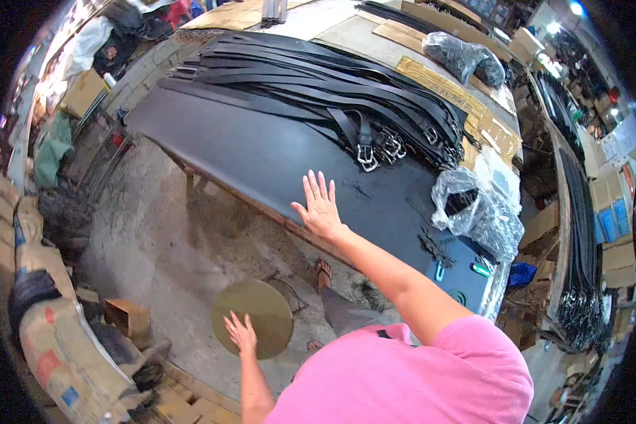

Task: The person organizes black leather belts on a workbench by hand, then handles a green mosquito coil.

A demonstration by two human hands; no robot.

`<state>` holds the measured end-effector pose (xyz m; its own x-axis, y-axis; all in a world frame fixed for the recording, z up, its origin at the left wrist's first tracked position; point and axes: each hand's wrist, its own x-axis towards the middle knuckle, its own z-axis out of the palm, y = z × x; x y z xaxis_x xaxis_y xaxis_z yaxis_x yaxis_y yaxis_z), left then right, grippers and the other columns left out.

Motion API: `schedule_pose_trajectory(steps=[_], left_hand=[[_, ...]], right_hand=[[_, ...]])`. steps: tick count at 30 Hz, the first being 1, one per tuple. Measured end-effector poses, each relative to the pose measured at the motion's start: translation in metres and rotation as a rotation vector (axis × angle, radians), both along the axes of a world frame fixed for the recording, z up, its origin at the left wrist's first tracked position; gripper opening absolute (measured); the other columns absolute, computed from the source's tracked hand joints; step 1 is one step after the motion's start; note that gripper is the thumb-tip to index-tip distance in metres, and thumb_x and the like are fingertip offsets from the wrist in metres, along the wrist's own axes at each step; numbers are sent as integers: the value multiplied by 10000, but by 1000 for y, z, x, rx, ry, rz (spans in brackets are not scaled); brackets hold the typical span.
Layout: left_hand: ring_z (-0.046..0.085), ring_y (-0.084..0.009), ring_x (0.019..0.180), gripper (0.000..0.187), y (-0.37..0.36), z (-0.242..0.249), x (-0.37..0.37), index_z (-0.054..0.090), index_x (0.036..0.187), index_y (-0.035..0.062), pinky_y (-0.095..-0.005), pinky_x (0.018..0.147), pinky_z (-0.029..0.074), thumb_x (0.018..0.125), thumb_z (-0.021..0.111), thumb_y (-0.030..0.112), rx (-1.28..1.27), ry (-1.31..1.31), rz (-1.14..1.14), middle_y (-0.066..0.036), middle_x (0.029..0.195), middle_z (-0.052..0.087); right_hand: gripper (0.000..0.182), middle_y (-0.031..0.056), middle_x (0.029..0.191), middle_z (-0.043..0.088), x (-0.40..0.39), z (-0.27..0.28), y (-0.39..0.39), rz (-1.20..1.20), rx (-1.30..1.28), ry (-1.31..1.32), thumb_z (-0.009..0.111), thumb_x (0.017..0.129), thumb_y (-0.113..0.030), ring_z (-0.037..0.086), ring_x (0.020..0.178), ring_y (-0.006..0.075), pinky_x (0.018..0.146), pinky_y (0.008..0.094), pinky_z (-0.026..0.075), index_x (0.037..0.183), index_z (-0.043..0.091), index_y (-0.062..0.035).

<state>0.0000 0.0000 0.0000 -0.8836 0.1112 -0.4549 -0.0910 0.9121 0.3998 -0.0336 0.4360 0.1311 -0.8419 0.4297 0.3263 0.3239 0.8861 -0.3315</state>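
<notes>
My right hand (320,212) is stretched out over the near edge of the black-topped table (240,134), fingers spread and holding nothing. Beyond it lies a long pile of black belts (283,78), their metal buckles (366,157) bunched at the right end. Lower down, my left hand (242,333) is open with its fingers apart. It overlaps a round stool seat (268,304) in this view.
Clear plastic bags (477,212) lie at the table's right end, near a green-handled tool (439,271) and black scraps (434,247). More belts (579,240) hang at right. Cardboard boxes (127,318) and a printed sack (71,346) line the left side.
</notes>
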Motion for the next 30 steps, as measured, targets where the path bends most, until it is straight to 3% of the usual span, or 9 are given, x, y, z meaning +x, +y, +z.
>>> schedule_pose_trajectory(steps=[2,3,6,9,10,15,19,24,30], left_hand=[[30,-355,1501,870,1,2,37,127,1572,155,-613,1147,198,930,529,582,-79,-97,39,-128,1640,-19],[32,-361,1500,910,-3,54,-2,122,1570,122,-607,1147,208,917,548,590,-275,-118,27,-150,1635,-30],[33,-371,1497,1013,30,-15,-16,94,1562,67,-610,1147,213,874,598,613,-279,-60,64,-201,1623,-40],[34,-381,1495,1068,46,21,-38,123,1546,22,-617,1150,199,833,641,624,-283,-302,111,-249,1607,-21],[44,-375,1498,1026,54,36,-50,208,1530,32,-608,1161,169,815,673,603,-311,-338,140,-220,1611,78],[61,-369,1501,777,157,116,-138,307,1508,63,-613,1164,107,923,602,481,-106,286,-183,-145,1598,230],[65,-365,1503,653,298,167,-225,259,1527,47,-600,1167,80,1012,467,389,82,615,-550,-147,1615,186],[68,-395,1497,708,417,148,-300,209,1523,-21,-584,1170,76,1011,441,410,169,618,-1016,-181,1620,134],[53,-438,1488,841,480,148,-285,202,1512,-56,-603,1162,71,929,549,441,241,502,-1554,-261,1602,100]], right_hand=[[845,211,1601,164,-19,5,7,-39,34,-3,414,962,-589,106,1487,394,1190,563,55,1503,246,38],[845,217,1597,168,-84,-11,19,-54,-111,-14,413,963,-587,107,1487,393,1191,557,59,1500,247,44],[814,196,1597,192,-146,-12,86,-128,-104,-16,387,972,-584,100,1489,384,1200,533,56,1502,269,22],[781,146,1607,203,-177,-17,108,17,-36,-10,355,977,-593,93,1491,379,1205,523,46,1510,295,-24],[760,106,1613,206,-185,-20,113,42,-47,-5,332,980,-599,89,1494,368,1208,521,41,1515,308,-59],[802,133,1603,224,-183,-26,143,-29,-124,-96,332,976,-603,138,1494,322,1215,482,71,1512,280,-9],[821,195,1576,254,-137,-25,140,-138,-104,-10,400,964,-571,185,1482,311,1212,471,112,1484,284,54],[794,193,1562,282,-58,-7,123,-277,-137,-40,473,951,-526,229,1466,318,1203,477,154,1475,304,45],[772,175,1567,282,-3,19,88,-623,-257,-157,522,944,-465,260,1451,332,1182,514,185,1498,277,13]])
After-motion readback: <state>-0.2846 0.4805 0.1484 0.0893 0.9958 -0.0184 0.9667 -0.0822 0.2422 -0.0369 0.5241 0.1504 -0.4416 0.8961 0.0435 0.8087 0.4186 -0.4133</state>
